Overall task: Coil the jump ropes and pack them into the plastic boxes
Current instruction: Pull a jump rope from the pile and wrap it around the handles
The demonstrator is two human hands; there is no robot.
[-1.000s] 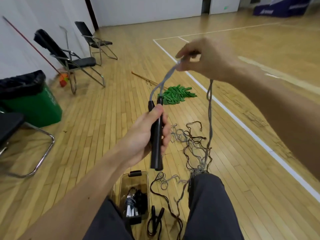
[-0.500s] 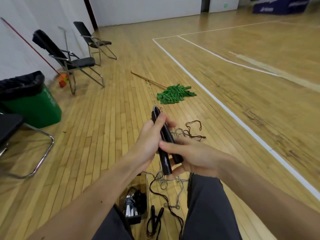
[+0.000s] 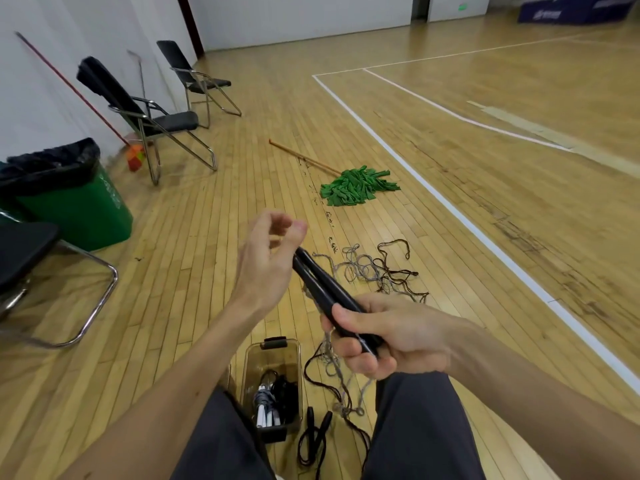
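My right hand (image 3: pixel 388 336) grips the lower ends of two black jump-rope handles (image 3: pixel 320 284), held side by side and slanting up to the left. My left hand (image 3: pixel 265 263) hovers at their upper ends with loosely curled fingers; nothing shows between them. The grey rope (image 3: pixel 330 355) hangs from under my right hand to the floor. A tangle of grey and brown ropes (image 3: pixel 375 271) lies on the boards beyond. Between my knees stands a clear plastic box (image 3: pixel 250 368) with coiled ropes inside. Beside it lies a black jump rope (image 3: pixel 317 433).
A green mop (image 3: pixel 360 187) lies on the wooden floor ahead. At left stand a green bin (image 3: pixel 79 209) with a black bag, two folding chairs (image 3: pixel 152 119) by the wall, and a chair frame (image 3: pixel 86 306) close by. White court lines run at right.
My right hand came down from holding the rope high and took the handles' lower ends. My left hand let go of the handles and opened above them.
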